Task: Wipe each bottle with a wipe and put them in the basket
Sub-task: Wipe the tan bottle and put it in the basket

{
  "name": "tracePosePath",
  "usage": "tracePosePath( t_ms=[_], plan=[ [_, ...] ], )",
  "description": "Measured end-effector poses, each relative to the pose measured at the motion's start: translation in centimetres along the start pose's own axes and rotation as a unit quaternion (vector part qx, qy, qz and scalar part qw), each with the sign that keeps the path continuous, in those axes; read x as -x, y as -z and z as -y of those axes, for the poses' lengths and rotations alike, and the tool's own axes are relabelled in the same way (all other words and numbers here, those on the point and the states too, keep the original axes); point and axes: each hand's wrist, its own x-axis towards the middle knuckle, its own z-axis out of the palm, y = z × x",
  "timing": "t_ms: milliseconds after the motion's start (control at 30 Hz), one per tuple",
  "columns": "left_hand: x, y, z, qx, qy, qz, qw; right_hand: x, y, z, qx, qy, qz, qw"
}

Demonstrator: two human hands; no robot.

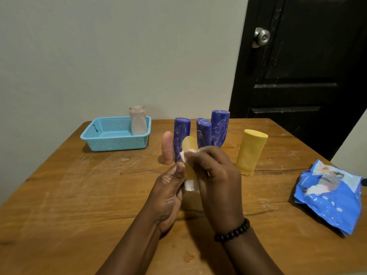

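Both hands are up close: left hand (170, 195) grips a small yellow bottle (190, 155) low down while right hand (216, 175) pinches a wipe (185, 155) against it. So mid-wipe, I'd say. Next it goes left into the blue basket (117, 144) (one white bottle (138, 121) already in there). Open surface (79, 195) that way, with the basket near the back edge.

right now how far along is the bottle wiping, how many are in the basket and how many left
Done: one pale bottle stands in the blue basket. In hand: the left hand holds a small yellow bottle while the right hand rubs it with a wipe. Left on the table: three purple bottles, a big yellow bottle and a pink bottle.
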Motion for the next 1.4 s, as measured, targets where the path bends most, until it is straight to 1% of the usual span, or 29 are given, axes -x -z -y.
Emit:
tracePosePath(
  t_ms=[100,200,267,367,433,467,533,600,667,767,833,900,1033,1100,1200,1300,1400],
  plan=[
    [-0.3,0.3,-0.2,-0.03,-0.005,0.003,1.0,-2.9,-0.5,-0.1,-0.003,-0.02,0.02,1.0],
    [-0.4,0.4,-0.2,-0.045,-0.006,0.001,0.999,-3.7,-0.9,-0.2,0.003,-0.011,0.025,1.0],
    [-0.3,0.4,-0.2,-0.027,-0.011,-0.006,1.0,-2.6,-0.8,-0.3,-0.015,-0.014,0.024,1.0],
    [-0.5,0.6,-0.6,0.02,0.002,-0.038,0.999,0.9,-0.6,0.0,-0.051,-0.021,0.039,0.998],
    [-0.6,0.7,-0.8,0.015,0.01,-0.049,0.999,3.0,-0.5,0.4,-0.067,-0.049,0.04,0.996],
    [-0.6,0.8,-0.7,0.011,0.01,-0.043,0.999,3.5,-0.5,0.6,-0.066,-0.061,0.033,0.995],
    [-0.4,0.6,-0.5,0.006,0.005,-0.035,0.999,3.2,-0.5,0.6,-0.043,-0.054,0.01,0.998],
    [-0.3,0.4,-0.4,-0.012,0.004,-0.023,1.0,1.6,-0.6,0.6,-0.029,-0.034,-0.002,0.999],
    [-0.2,0.3,-0.4,-0.03,0.009,-0.007,0.999,-0.6,-0.7,0.4,-0.028,-0.037,-0.003,0.999],
    [-0.2,0.5,-0.7,-0.037,0.017,-0.001,0.999,-3.6,-0.7,-0.1,-0.047,-0.078,0.004,0.996],
    [-0.3,0.6,-1.0,-0.021,0.021,-0.014,0.999,-4.4,-0.6,-0.4,-0.102,-0.136,0.023,0.985],
    [-0.3,0.7,-1.2,0.0,0.026,-0.019,0.999,-4.1,-0.4,-0.8,-0.179,-0.204,0.031,0.962],
    [-0.3,0.5,-1.1,0.022,0.033,-0.034,0.999,-2.0,-0.4,-1.4,-0.255,-0.277,-0.017,0.926],
    [-0.4,0.6,-1.0,0.032,0.044,-0.044,0.998,-1.5,-0.5,-1.6,-0.276,-0.295,-0.023,0.915],
    [-0.4,0.9,-0.8,0.014,0.04,-0.048,0.998,-1.6,-0.7,-1.7,-0.302,-0.305,0.006,0.903],
    [-0.2,0.9,-0.9,-0.051,0.031,-0.041,0.997,-2.1,-0.8,-1.9,-0.293,-0.292,0.013,0.911],
    [-0.3,0.9,-1.0,-0.085,0.027,-0.032,0.996,-2.5,-0.8,-2.3,-0.263,-0.268,0.028,0.926]
  ],
)
